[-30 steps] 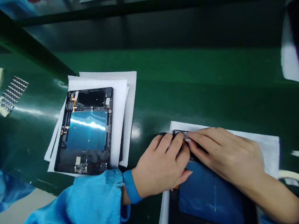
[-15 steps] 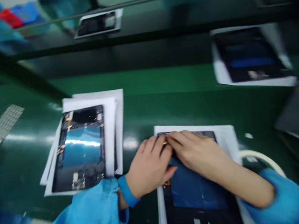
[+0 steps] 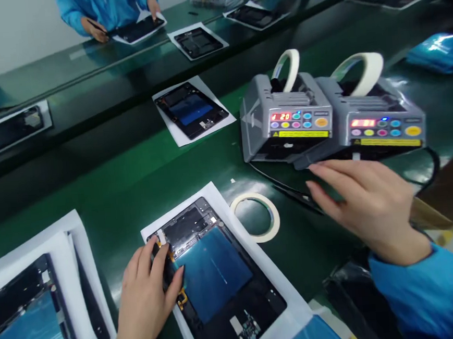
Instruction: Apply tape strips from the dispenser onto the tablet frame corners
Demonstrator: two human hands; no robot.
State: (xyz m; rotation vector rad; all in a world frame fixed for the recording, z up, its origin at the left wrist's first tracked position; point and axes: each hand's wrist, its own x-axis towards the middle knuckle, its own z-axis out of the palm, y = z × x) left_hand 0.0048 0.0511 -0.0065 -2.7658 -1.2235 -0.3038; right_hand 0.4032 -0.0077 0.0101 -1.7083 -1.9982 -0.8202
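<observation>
An opened tablet (image 3: 215,275) with a blue panel lies on a white sheet (image 3: 257,256) in front of me. My left hand (image 3: 146,301) rests flat on the tablet's left edge, fingers spread and open. My right hand (image 3: 362,200) hovers open above the green table, fingertips close to the front of the left grey tape dispenser (image 3: 285,118). A second tape dispenser (image 3: 379,121) stands beside it. Both carry white tape rolls on top.
A loose tape ring (image 3: 256,217) lies by the tablet. Another opened tablet (image 3: 22,321) on paper sits at lower left. More tablets (image 3: 190,109) rest on sheets farther back. A person in blue (image 3: 108,11) works across the line. Cables run under the dispensers.
My right hand left the tablet's top edge and moved right toward the tape dispensers. My head turned right and up. The left hand stayed on the tablet.
</observation>
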